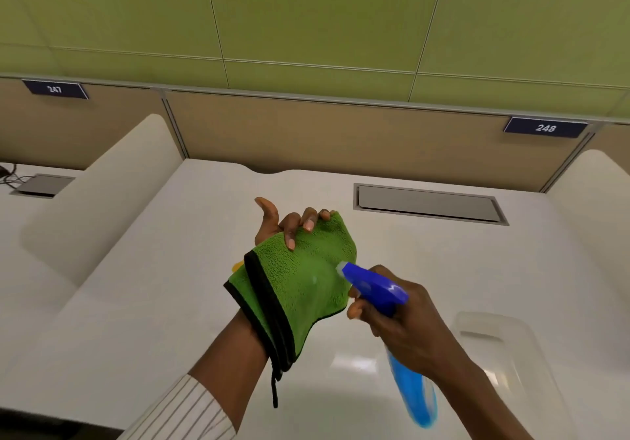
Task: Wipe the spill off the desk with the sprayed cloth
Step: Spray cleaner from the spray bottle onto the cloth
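We spray the green cloth held over the white desk.

Our left hand is raised palm-up above the desk, the cloth draped across the palm and down over the wrist; the fingers curl over its far edge and pin it, thumb standing free. Our right hand is clenched around the neck of the blue spray bottle, its nozzle just beside the cloth's right side. A yellow patch shows past the cloth's left edge; we cannot tell what it is.
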Motion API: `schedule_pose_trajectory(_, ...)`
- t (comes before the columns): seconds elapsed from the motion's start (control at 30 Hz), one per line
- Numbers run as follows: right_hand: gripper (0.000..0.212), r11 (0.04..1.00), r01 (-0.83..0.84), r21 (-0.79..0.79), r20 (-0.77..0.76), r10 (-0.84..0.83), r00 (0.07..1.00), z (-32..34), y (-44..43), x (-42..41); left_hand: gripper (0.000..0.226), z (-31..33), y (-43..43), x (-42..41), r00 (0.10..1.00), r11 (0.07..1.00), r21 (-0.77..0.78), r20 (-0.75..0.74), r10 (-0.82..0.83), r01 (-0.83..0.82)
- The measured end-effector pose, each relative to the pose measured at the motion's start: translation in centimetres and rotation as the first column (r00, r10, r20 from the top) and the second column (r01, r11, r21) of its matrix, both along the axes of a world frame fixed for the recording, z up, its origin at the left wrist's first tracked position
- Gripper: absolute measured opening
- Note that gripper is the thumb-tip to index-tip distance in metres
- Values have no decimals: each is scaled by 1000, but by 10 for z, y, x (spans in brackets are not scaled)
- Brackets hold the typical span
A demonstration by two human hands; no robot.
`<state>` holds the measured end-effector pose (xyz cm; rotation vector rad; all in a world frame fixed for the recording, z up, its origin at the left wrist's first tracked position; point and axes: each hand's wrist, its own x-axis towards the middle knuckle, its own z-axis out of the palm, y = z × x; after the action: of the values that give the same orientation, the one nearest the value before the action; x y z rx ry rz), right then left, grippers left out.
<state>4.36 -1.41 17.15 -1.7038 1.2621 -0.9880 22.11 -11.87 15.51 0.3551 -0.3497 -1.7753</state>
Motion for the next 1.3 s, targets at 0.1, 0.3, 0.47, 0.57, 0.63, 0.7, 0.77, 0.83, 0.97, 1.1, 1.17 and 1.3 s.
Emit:
schedule_pose_trajectory(0.1, 49, 997, 74, -27, -38, -75, 996, 6, -7, -6, 97, -1, 4, 2, 1000, 1000, 15, 17, -2, 2)
schedule_pose_trajectory(0.3, 54, 993, 108, -41, -100, -112, 989, 6, -8, -12, 97, 0, 5, 7, 999, 997, 65, 3, 35, -35)
schedule_pose_trajectory(0.47, 56, 999, 17, -33, -37, -18, 999, 1, 3, -5, 99, 4, 6, 7, 998, 995, 81, 25, 51, -53)
schedule_pose_trajectory(0.57, 74, 1000, 10, -18, -39, -11, 999, -3, 6, 2, 99, 6, 7, 3, 999, 996, 82, 29, 40, -43)
schedule_pose_trajectory(0.63, 75, 999, 29, -31, -68, -31, 997, -6, 5, 2, 98, 6, 9, 1, 999, 993, 105, 16, 48, -50)
schedule_pose_trajectory(0.7, 69, 998, 59, -35, -42, -60, 997, -9, 4, -1, 98, 4, 10, -1, 999, 993, 109, 5, 52, -53)
schedule_pose_trajectory(0.77, 67, 995, 102, 4, 23, -102, 994, -11, 2, -9, 98, 2, 11, -2, 998, 993, 106, -18, 57, -55)
schedule_pose_trajectory(0.83, 50, 989, 136, 49, 121, -141, 983, -17, -2, -19, 97, -2, 11, -2, 998, 992, 112, -22, 58, -56)
schedule_pose_trajectory(0.97, 23, 974, 224, 38, 252, -226, 941, -31, -17, -48, 100, -11, 15, 2, 999, 999, 44, 35, -11, 9)
schedule_pose_trajectory(1.1, 21, 952, 307, -2, 279, -294, 914, -41, -39, -79, 96, -17, 20, 2, 998, 1000, -2, 53, -31, 32)
schedule_pose_trajectory(1.17, 22, 936, 349, -35, 272, -327, 905, -46, -51, -91, 92, -20, 24, 2, 998, 999, 0, 60, -34, 34)
schedule_pose_trajectory(1.3, 20, 921, 388, -25, 255, -369, 894, -60, -82, -113, 90, -29, 29, 2, 999, 1000, 17, 54, -8, 7)
